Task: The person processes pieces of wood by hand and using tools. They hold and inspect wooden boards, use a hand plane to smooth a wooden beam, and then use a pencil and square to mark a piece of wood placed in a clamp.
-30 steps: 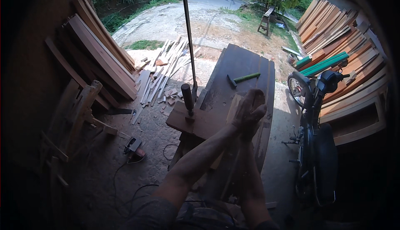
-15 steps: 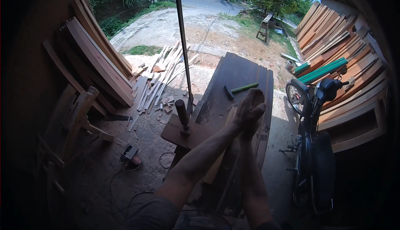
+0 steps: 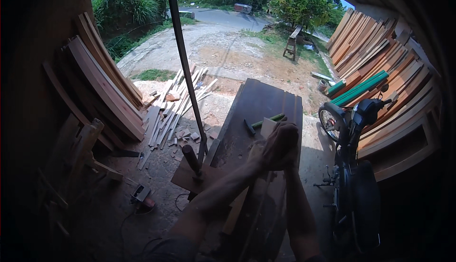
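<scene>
Both hands are pressed together above the workbench: the left hand and the right hand are clasped palm to palm, and a small pale piece of wood juts out at their top edge. The fingers hide the contact, so it cannot be told which hand actually has hold of it or how tightly. The piece sits at the far side of the clasp, away from the body, directly over the dark wooden workbench. Just beyond it on the bench lies a hammer with a green handle, near the hands but apart from them. To the left, a dark mallet stands on a small board beside a slanted metal pole. No container shows near the hands.
</scene>
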The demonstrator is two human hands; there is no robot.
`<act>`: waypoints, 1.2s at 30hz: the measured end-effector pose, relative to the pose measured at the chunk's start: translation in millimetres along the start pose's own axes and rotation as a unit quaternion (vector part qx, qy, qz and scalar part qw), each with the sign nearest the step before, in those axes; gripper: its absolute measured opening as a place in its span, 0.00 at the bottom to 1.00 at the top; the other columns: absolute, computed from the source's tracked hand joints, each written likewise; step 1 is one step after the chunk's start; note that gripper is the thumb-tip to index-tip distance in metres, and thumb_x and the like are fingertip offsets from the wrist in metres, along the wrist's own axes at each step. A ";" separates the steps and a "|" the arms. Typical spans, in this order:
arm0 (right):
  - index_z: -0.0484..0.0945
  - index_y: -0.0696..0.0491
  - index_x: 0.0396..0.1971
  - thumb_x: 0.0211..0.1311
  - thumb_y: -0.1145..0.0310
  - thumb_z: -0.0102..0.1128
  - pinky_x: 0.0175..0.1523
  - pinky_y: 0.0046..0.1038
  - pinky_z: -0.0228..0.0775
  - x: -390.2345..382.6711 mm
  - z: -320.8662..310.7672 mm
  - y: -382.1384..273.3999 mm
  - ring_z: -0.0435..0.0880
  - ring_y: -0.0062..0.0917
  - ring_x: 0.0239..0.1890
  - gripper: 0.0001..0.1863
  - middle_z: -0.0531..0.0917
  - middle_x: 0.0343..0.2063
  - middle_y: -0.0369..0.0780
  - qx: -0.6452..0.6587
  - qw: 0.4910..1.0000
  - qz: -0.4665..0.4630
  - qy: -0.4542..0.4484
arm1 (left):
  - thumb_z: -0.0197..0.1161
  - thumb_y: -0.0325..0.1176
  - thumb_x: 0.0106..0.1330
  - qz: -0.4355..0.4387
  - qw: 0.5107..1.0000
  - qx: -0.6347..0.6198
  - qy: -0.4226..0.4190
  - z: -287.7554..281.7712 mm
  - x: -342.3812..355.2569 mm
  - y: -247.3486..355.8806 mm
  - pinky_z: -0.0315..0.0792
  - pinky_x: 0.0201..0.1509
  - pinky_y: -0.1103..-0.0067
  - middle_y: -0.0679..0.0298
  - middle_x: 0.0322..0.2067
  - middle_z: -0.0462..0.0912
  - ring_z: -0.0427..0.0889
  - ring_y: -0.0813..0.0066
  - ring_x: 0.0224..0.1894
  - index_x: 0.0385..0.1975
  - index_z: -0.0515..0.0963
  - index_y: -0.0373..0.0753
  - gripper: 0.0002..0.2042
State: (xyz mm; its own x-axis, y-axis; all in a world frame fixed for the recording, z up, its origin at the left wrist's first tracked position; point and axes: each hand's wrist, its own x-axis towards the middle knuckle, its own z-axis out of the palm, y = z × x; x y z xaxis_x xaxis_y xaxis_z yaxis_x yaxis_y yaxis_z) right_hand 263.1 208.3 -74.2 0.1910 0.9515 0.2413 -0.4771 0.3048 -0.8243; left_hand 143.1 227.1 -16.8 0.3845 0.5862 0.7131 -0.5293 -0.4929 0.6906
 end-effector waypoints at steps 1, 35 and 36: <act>0.63 0.57 0.66 0.71 0.64 0.51 0.62 0.29 0.66 -18.7 30.4 -24.2 0.74 0.31 0.58 0.26 0.74 0.55 0.42 0.337 0.938 0.075 -0.004 | 0.65 0.32 0.58 0.115 0.990 0.079 -0.035 8.5 3.3 35.4 0.61 0.69 0.60 0.49 0.55 0.72 0.72 0.54 0.62 0.58 0.66 0.33 0.27; 0.63 0.57 0.63 0.75 0.56 0.47 0.60 0.34 0.70 -274.6 124.9 51.1 0.76 0.37 0.57 0.25 0.75 0.53 0.46 -0.386 0.900 -0.066 0.195 | 0.63 0.40 0.66 -0.150 0.987 0.057 0.000 34.5 -158.1 201.8 0.69 0.57 0.72 0.59 0.52 0.70 0.72 0.70 0.53 0.64 0.60 0.38 0.30; 0.64 0.57 0.62 0.75 0.56 0.47 0.59 0.34 0.70 -275.2 125.9 49.7 0.76 0.37 0.57 0.24 0.75 0.52 0.46 -0.417 0.884 -0.073 0.200 | 0.62 0.40 0.66 -0.151 0.987 0.052 0.000 35.3 -159.7 201.5 0.68 0.58 0.71 0.59 0.51 0.71 0.72 0.70 0.52 0.63 0.60 0.38 0.29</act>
State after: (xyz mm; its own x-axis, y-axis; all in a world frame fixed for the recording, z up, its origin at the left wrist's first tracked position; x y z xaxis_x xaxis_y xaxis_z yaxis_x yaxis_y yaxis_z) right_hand 78.9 -33.0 -117.1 0.5664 0.7622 0.3134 0.3437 0.1271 -0.9304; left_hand 1.7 11.5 12.7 0.5123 0.7167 0.4732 -0.3097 -0.3598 0.8802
